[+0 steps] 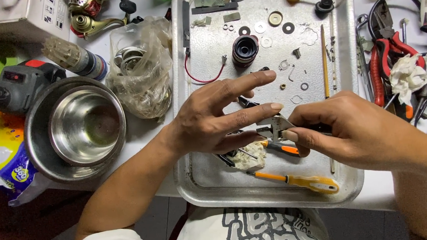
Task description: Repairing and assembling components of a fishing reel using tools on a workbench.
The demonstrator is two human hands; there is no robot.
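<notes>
Small metal part point(275, 125), silvery and angular, sits pinched between both hands above the middle of the metal tray point(200, 176); its exact shape is hard to make out, since fingertips cover most of it. The left hand point(213, 120) comes in from 9 o'clock and closes thumb and middle finger on the part's left end, while its index finger sticks out straight toward 2 o'clock, touching nothing. The right hand point(354, 130) comes from 3 o'clock, its grip curled tight on the part's right end; a dark piece inside that fist is mostly hidden, so I cannot tell what it is.

Just under the grip, at 6 o'clock, a crumpled whitish rag point(252, 157) lies on the tray with thin dark tools half hidden beneath the left palm. An orange-handled tool point(289, 149) pokes out below the right fingers, its tip covered. Further toward 6 o'clock lies a yellow-handled screwdriver point(303, 180), fully in view.

At 12 o'clock, well apart from the hands, stands a dark cylindrical spool point(244, 49), with washers point(260, 27) and tiny springs scattered about it and a red wire point(203, 79) looping at 11 o'clock.

Off the tray on the table, a steel bowl point(76, 127) sits at 9 o'clock and red-handled pliers point(387, 55) at 2 o'clock, partly buried under tissue.
</notes>
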